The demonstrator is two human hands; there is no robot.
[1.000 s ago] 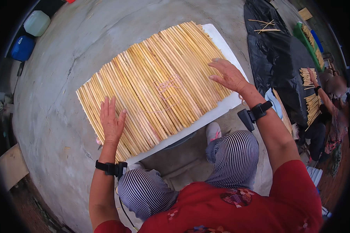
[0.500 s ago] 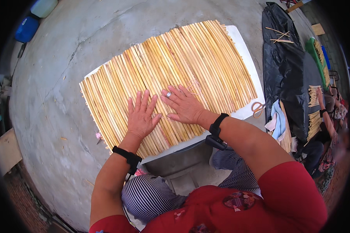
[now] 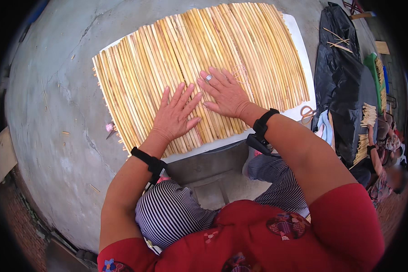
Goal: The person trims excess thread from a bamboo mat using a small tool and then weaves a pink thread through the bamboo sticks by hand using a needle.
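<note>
A broad mat of pale yellow sticks [image 3: 267, 59], laid side by side, lies on a white board [image 3: 300, 41] in front of me. My left hand [image 3: 177, 113] rests palm down on the near middle of the sticks, its fingers spread. Beside it, slightly farther out, my right hand [image 3: 227, 94] lies flat, a ring on one finger; nothing is gripped in either. The left fingertips come close to the right hand. A loose tangle of pinkish thread [image 3: 241, 75] sits on the sticks just right of the right hand.
Brown-handled scissors [image 3: 308, 113] lie at the board's right edge. Farther right are a black plastic sheet [image 3: 337, 86] with a few sticks on it, a light blue cloth [image 3: 324, 124], a green container [image 3: 372, 68] and another person's arm [image 3: 374, 154]. A small pink object [image 3: 109, 127] lies left of the mat.
The whole view has shifted, so the mat and both hands appear higher. My left hand has turned a little to the right, toward the right hand. Both palms stay on the sticks.
</note>
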